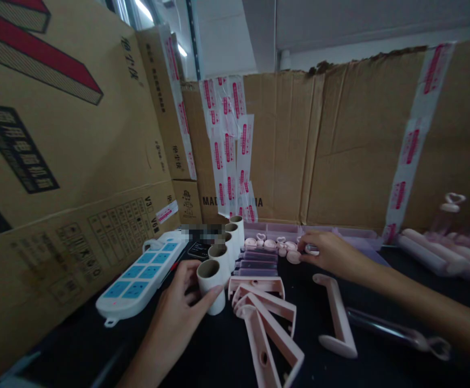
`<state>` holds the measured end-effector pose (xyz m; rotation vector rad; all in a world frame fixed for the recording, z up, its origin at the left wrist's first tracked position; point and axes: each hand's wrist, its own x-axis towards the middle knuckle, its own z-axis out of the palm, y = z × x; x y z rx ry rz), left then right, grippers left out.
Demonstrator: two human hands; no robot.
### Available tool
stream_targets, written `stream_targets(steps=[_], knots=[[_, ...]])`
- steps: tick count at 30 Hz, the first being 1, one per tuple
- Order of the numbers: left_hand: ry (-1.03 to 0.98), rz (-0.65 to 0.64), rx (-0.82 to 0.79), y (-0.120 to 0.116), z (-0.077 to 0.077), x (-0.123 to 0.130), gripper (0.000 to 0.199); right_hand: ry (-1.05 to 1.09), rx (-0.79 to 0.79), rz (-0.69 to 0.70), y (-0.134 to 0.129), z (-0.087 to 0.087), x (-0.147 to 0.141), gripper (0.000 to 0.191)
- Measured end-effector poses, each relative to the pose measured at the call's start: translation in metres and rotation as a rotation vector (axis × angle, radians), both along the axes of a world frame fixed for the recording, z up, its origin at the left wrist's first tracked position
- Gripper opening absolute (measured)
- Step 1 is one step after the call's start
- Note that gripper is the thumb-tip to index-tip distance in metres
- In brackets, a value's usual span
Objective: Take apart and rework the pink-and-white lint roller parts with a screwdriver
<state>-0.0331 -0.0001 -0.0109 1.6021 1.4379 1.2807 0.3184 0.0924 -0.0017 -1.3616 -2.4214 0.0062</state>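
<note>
My left hand curls its thumb and fingers around the nearest white roll, which stands upright and has a brown cardboard core. Several more white rolls stand in a row behind it. At the far side of the table, my right hand has its fingertips closed on a pink round cap, among several pink caps with heart-shaped loops. Its fingers partly hide what they hold. Clear purplish tubes lie stacked between the rolls and caps. Pink U-shaped handles lie fanned out in front.
A white power strip with blue sockets lies at left. One pink handle and a clear tube with a heart loop lie under my right forearm. Pink rollers are grouped at right. Cardboard walls enclose the black table surface.
</note>
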Motion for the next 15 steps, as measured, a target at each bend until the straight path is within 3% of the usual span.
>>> stream_targets(steps=[6,11,15], knots=[[0.016,-0.016,-0.027,0.002,-0.012,-0.001,0.071,0.101,0.075,0.026,-0.026,0.008,0.012,0.014],[0.071,-0.064,-0.076,0.005,-0.022,-0.003,0.066,0.165,0.086,0.036,-0.053,0.014,0.032,0.008],[0.067,0.025,-0.071,0.004,-0.023,0.001,0.088,0.161,0.046,0.018,-0.073,0.023,0.055,0.006]])
